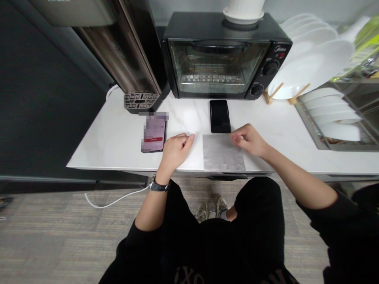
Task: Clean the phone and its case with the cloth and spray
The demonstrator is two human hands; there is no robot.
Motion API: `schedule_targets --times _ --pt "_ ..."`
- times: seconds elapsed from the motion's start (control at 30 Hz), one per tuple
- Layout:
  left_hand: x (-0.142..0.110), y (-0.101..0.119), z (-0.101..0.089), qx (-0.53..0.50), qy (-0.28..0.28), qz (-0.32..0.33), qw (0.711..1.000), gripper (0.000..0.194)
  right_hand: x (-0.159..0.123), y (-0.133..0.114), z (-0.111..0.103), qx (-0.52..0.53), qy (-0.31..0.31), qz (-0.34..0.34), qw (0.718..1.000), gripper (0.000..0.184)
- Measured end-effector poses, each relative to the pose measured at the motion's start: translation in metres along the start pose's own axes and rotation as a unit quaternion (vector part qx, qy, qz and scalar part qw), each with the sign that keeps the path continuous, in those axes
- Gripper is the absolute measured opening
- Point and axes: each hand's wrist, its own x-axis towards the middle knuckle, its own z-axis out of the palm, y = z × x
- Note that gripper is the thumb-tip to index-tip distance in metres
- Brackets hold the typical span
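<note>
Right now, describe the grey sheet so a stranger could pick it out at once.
On the white counter, find the black toaster oven and the black phone just before its door. Nearer the counter's front edge lies the grey sheet, flat and squarish, between the left hand and right hand, with no screen.

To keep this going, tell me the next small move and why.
Probably bring the left hand over to pinch the grey sheet's left edge: the right hand sits at its far corner, while the left rests beside it on the white counter.
</note>
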Motion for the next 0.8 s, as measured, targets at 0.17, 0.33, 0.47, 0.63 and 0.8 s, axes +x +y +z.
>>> schedule_targets --times 0.17,0.33,0.47,0.63,0.8 --pt "-0.0005 -0.0011 0.0008 0.003 -0.001 0.000 1.000 0.054 0.0010 0.0005 -0.0048 -0.123 -0.035 0.008 0.992 0.060" --pt "-0.0002 -0.0011 0.0013 0.003 0.000 0.002 1.000 0.055 0.0002 0.0019 -0.0075 -0.304 -0.042 0.018 0.952 0.052" --pt "0.0000 -0.0002 0.0010 0.003 0.000 0.001 1.000 0.054 -0.0015 0.0051 -0.0061 -0.342 -0.065 0.017 0.937 0.049" --pt "0.0000 -0.0001 0.0003 0.006 -0.004 -0.005 1.000 0.054 -0.0025 0.0071 -0.0045 -0.357 -0.070 0.017 0.931 0.049" --pt "-0.0002 -0.0006 0.0002 0.008 -0.004 -0.002 1.000 0.054 -0.0020 0.0075 -0.0044 -0.359 -0.066 0.012 0.931 0.046"
